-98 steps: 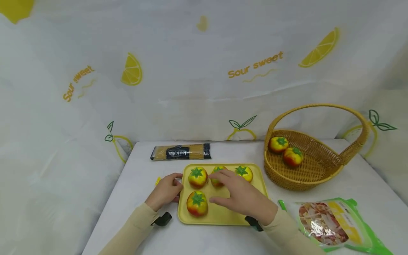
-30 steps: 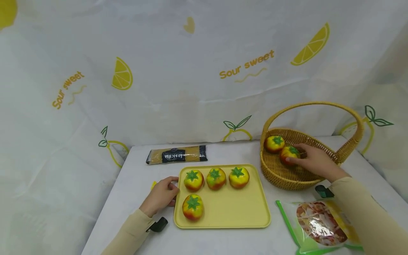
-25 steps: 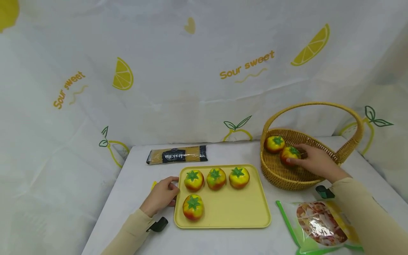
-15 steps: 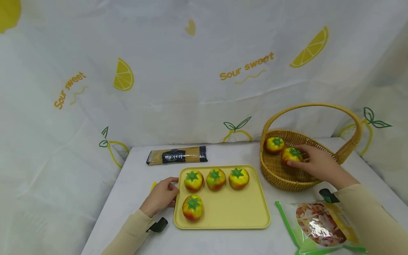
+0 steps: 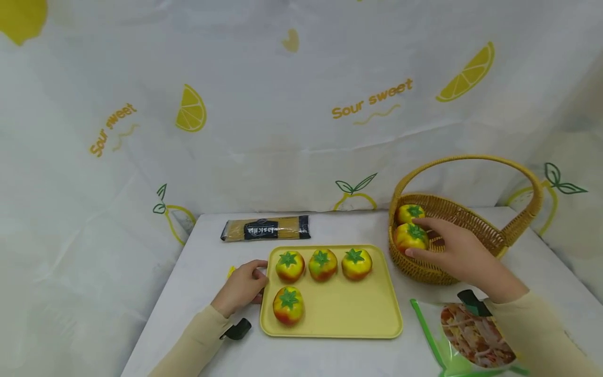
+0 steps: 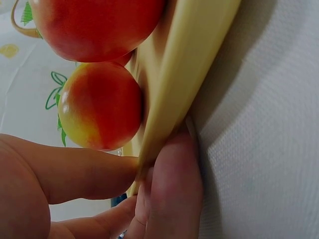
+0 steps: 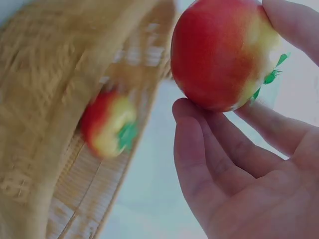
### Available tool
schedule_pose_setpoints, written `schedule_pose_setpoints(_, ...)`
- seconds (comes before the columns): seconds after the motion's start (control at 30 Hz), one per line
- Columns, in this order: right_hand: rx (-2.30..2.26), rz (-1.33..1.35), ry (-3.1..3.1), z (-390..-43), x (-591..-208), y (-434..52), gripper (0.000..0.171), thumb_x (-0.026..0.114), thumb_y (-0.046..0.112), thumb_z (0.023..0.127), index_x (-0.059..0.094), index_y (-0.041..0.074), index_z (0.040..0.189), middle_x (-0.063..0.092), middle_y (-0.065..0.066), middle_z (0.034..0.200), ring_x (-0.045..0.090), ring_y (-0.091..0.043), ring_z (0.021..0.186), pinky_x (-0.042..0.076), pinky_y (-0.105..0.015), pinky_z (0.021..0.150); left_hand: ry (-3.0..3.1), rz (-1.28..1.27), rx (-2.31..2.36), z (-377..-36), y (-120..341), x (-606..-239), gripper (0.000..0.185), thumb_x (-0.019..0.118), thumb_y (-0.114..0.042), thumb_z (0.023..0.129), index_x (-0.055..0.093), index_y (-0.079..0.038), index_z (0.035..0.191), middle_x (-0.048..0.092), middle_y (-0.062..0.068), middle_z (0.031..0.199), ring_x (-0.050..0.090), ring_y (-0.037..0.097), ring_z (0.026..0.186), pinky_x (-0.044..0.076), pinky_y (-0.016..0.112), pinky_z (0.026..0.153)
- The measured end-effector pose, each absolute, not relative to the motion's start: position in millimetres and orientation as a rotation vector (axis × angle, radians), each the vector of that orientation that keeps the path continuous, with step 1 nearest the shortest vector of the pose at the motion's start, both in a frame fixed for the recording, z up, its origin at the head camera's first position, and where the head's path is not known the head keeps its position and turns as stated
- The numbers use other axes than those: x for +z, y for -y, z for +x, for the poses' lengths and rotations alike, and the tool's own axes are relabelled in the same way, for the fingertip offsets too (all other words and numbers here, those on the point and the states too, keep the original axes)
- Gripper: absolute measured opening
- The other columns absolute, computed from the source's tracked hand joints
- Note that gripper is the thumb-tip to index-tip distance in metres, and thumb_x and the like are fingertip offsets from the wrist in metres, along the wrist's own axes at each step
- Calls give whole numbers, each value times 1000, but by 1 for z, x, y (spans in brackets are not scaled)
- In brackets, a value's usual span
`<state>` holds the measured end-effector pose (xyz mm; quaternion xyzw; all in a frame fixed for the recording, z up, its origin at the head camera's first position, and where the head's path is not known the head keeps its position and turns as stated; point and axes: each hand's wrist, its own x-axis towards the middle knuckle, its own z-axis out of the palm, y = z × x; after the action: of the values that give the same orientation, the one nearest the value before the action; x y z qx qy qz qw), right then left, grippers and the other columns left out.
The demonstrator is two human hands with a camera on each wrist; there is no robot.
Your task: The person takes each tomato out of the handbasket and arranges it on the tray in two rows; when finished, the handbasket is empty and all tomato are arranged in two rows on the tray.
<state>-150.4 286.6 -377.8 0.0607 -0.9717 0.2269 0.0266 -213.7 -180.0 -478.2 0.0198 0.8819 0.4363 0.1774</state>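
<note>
- Head view, nearest to me: I see a snack bag (image 5: 476, 343) with green edges lying flat on the white desk (image 5: 207, 262), at the near right, partly under my right sleeve.
- My left hand (image 5: 241, 287) rests on the desk at the left edge of the yellow tray (image 5: 348, 314); the left wrist view shows its thumb and fingers (image 6: 174, 189) pinching the tray's rim (image 6: 184, 79).
- On the tray I count four tomatoes: one near tomato (image 5: 288, 305) at the front left, and a back row of three (image 5: 322, 264) side by side, close together.
- My right hand (image 5: 459, 256) is over the near rim of the wicker basket (image 5: 476, 230), its fingers curled round a held tomato (image 5: 411, 236); the right wrist view shows that tomato (image 7: 224, 55) gripped between fingertips and thumb, lifted clear of the weave.
- A second basket tomato (image 5: 409, 213) lies inside the basket, just behind the held one; the wrist view shows it blurred (image 7: 107, 127).
- Farther back, a pasta packet (image 5: 266, 228) lies flat near the desk's rear edge, well apart from the basket.
- Behind and on both sides hangs a white cloth backdrop (image 5: 282, 131), creased, printed with lemon slices and the words "Sour sweet".
</note>
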Motion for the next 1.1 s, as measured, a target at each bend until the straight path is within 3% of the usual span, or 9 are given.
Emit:
schedule_pose_setpoints(0.27,766,400,2906,-140,-380,-238,72,82,50,94,60,14,152,69,-14,144,70,-32,117,61,-56,95,-2492,76,1234,-216,179,-478,50,65,-12,101,59,-7,150,66,9,100,66,19,70,64,32,64)
schedule_pose_setpoints(0.33,782,436,2896,-140,-383,-226,69,83,50,94,61,16,150,72,-9,133,71,-25,107,63,-44,87,-2496,69,1226,-216,178,-478,50,65,-12,101,60,-8,150,66,9,100,65,19,71,64,31,64)
schedule_pose_setpoints(0.5,858,493,2895,-140,-395,-198,69,83,52,93,63,19,149,72,0,132,67,-13,103,60,-32,84,-2496,50,1209,-217,177,-479,49,65,-14,102,60,-9,150,65,9,101,65,19,74,64,30,65)
schedule_pose_setpoints(0.53,868,497,2896,-139,-397,-193,69,82,54,93,63,19,149,70,0,140,68,-14,108,62,-36,89,-2494,50,1209,-217,177,-479,49,65,-14,102,60,-9,150,65,9,101,65,19,74,64,30,64)
schedule_pose_setpoints(0.8,927,562,2915,-137,-415,-163,68,82,54,92,63,23,149,69,5,140,66,-10,111,62,-42,97,-2478,67,1235,-217,177,-480,49,65,-14,102,60,-9,150,65,9,101,66,19,73,65,31,65)
schedule_pose_setpoints(1.03,947,585,2966,-132,-425,-149,65,84,52,92,63,27,149,68,1,144,66,-21,131,58,-51,110,-2483,73,1243,-217,179,-480,48,65,-13,102,60,-8,149,65,9,101,66,18,73,65,31,64)
schedule_pose_setpoints(1.1,942,614,2976,-131,-428,-146,65,84,51,92,63,26,149,67,0,143,67,-21,129,59,-50,109,-2485,69,1244,-216,180,-481,48,65,-12,101,60,-8,149,65,9,101,66,19,73,65,31,64)
